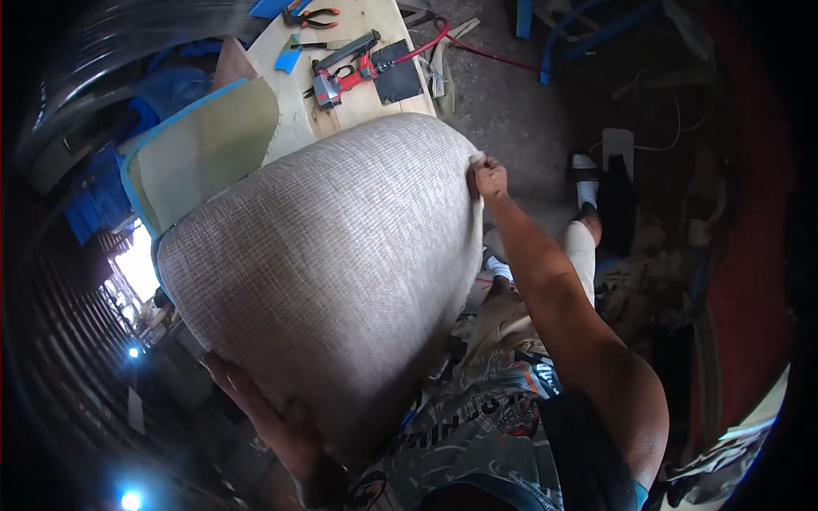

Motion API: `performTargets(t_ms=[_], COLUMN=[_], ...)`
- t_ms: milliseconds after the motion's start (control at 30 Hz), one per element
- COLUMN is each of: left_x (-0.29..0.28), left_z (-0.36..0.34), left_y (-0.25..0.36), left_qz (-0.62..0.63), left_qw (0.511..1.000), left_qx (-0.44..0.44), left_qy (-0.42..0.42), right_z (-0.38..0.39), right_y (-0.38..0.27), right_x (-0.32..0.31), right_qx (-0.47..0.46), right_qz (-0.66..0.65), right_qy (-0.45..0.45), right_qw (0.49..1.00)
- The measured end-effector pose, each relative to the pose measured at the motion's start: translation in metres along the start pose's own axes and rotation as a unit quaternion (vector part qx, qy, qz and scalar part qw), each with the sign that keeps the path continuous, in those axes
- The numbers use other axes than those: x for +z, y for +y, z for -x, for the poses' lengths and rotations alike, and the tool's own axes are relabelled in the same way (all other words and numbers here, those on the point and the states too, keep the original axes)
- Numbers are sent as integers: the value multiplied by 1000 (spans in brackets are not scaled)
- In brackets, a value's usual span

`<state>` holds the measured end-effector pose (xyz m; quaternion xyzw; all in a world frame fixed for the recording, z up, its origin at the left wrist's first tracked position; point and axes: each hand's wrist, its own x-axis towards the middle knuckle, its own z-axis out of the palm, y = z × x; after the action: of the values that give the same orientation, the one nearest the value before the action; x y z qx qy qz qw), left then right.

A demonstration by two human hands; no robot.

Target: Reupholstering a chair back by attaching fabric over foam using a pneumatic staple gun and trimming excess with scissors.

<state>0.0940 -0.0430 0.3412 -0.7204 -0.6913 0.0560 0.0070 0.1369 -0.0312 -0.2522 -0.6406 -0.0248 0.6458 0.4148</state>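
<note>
A large padded seat cushion [324,230], covered in beige-grey woven fabric, is tilted up in front of me with its rounded face showing. At its far right corner my right hand [490,177] is closed, pinching the fabric's edge. My left hand [260,413] lies along the cushion's lower left side in shadow, fingers stretched out and pressed against it. The cushion's underside is hidden from view.
Beyond the cushion, a wooden worktable [366,102] bears a red and grey staple gun [341,78] on a red air hose [430,44], and orange-handled pliers [315,17]. A blue-edged panel [209,136] stands at the left. Scraps [652,234] litter the floor at right.
</note>
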Motion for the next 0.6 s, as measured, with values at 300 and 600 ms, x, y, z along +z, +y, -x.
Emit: performTargets(t_ms=[300, 600], left_x=[8, 4], left_z=[-19, -27], left_y=[-24, -36], left_qz=[16, -26], left_qw=[985, 977], left_qx=[162, 211], left_qy=[54, 9], right_z=[11, 23], right_y=[-42, -62], right_x=[35, 39], right_qx=[-125, -51], right_qz=[-81, 209], right_qy=[118, 110], right_qw=[982, 970])
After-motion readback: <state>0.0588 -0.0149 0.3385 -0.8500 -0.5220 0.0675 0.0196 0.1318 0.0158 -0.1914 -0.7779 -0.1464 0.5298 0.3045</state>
